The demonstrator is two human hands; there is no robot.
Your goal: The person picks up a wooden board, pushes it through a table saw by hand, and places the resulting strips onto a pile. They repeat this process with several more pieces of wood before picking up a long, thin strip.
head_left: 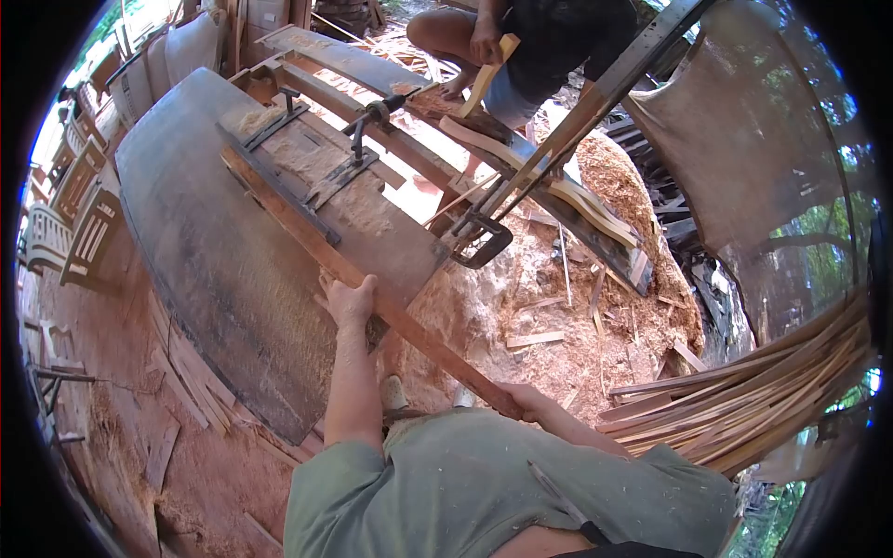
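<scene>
A long reddish-brown wooden strip (419,337) runs slantwise from the machine table down to my waist. My left hand (350,299) is against its near side about midway, with the thumb up at the edge and the fingers along the wood. The near end of the strip is in my right hand (526,400), whose fingers are partly hidden. The strip's far part lies along a dark metal guide (288,200) on the sawdust-covered table (214,242). Metal clamps (358,139) sit on the wooden boards behind that guide.
Across the table a person's hand (485,42) holds a curved wooden piece (488,79). A black clamp (484,244) juts from the table's right side. Thin wood strips (753,391) are stacked at right. Wooden chairs (74,223) stand at left; sawdust and offcuts (535,339) cover the ground.
</scene>
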